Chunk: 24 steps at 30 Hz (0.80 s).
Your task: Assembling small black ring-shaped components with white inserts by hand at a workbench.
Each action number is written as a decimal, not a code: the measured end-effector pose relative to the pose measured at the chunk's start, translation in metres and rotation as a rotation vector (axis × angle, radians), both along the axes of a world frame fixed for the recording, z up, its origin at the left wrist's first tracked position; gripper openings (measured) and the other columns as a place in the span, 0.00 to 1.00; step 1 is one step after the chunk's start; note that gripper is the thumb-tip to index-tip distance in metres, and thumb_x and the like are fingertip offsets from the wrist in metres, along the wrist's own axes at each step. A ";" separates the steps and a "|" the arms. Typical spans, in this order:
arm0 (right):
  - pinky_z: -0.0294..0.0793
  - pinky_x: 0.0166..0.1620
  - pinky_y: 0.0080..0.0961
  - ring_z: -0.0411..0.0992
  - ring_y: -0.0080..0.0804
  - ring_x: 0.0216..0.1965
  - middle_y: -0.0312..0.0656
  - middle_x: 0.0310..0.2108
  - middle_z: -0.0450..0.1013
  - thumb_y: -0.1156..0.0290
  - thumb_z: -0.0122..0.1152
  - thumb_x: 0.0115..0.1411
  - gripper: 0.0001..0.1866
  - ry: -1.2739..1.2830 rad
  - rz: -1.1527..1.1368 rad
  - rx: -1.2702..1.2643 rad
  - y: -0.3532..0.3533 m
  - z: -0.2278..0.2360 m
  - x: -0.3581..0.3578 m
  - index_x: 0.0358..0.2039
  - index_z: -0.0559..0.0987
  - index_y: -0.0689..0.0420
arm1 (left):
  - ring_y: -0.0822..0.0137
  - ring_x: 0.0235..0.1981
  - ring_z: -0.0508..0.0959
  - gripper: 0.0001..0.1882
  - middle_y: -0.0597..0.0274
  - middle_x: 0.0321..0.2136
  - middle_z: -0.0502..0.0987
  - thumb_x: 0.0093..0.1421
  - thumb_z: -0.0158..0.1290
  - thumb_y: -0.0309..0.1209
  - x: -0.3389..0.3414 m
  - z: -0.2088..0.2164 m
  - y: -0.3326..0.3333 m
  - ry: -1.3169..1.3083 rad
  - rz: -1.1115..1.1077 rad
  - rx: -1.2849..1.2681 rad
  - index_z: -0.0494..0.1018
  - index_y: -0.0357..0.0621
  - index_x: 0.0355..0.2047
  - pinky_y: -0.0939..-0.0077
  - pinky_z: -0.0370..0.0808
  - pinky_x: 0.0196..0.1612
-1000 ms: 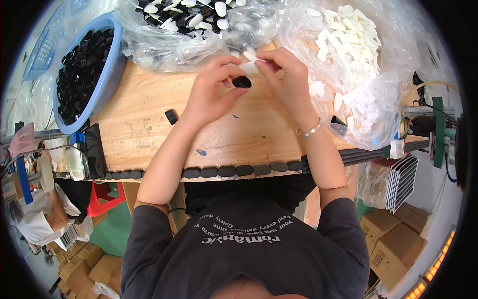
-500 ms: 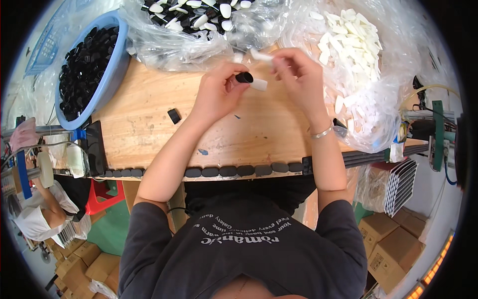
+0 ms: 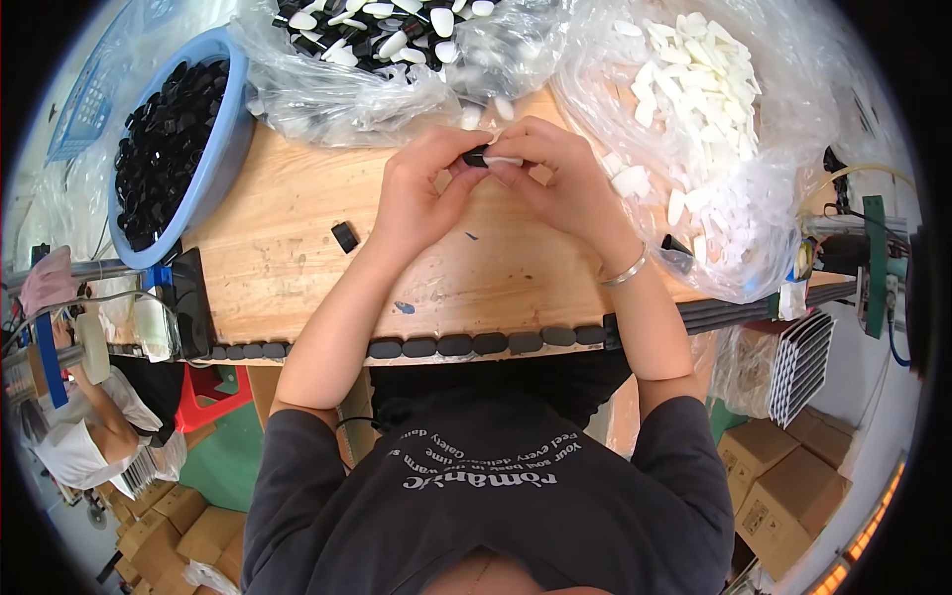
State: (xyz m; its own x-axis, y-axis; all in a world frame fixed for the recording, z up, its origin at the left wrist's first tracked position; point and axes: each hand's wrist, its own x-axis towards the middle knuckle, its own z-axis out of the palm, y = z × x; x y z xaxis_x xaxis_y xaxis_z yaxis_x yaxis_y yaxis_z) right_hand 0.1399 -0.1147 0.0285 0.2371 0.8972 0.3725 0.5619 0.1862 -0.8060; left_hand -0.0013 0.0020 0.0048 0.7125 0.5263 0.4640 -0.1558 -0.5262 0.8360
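Note:
Above the far middle of the wooden table, my two hands meet fingertip to fingertip. My left hand pinches a small black hollow cap between thumb and fingers. From the other side, my right hand pinches a small white flat piece against the cap's end. Fingertips hide where the two touch, so I cannot tell how far the white piece sits inside. Just beyond my fingers, a loose white piece shows by the clear plastic.
A blue basin of black caps stands left. Clear bags hold mixed black and white pieces ahead and white pieces at right. One black cap lies near my left forearm. Dark padding lines the near edge. Another person sits far left.
My right hand has come left and nearer, meeting my left hand. The black cap has turned, and a white piece is now held against it. Another white piece shows by the far plastic.

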 end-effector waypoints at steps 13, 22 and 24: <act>0.72 0.38 0.13 0.69 0.17 0.38 0.34 0.38 0.70 0.84 0.59 0.56 0.09 0.498 0.072 -0.108 -0.001 -0.009 -0.001 0.38 0.77 0.65 | 0.72 0.22 0.74 0.17 0.61 0.25 0.75 0.46 0.61 0.16 -0.005 0.000 0.001 0.017 0.030 -0.099 0.76 0.40 0.38 0.80 0.72 0.28; 0.72 0.43 0.16 0.69 0.20 0.41 0.35 0.45 0.68 0.79 0.59 0.58 0.10 0.659 0.125 -0.101 0.002 -0.013 -0.005 0.42 0.77 0.65 | 0.74 0.26 0.76 0.14 0.61 0.27 0.77 0.48 0.60 0.16 -0.002 0.009 -0.010 -0.019 0.051 -0.071 0.75 0.38 0.37 0.81 0.74 0.30; 0.72 0.43 0.17 0.70 0.20 0.40 0.35 0.47 0.68 0.77 0.59 0.59 0.11 0.898 0.017 -0.221 0.002 -0.004 -0.007 0.43 0.77 0.65 | 0.73 0.29 0.78 0.13 0.60 0.28 0.78 0.50 0.59 0.16 -0.001 0.008 -0.011 -0.084 0.074 -0.211 0.75 0.37 0.37 0.81 0.75 0.32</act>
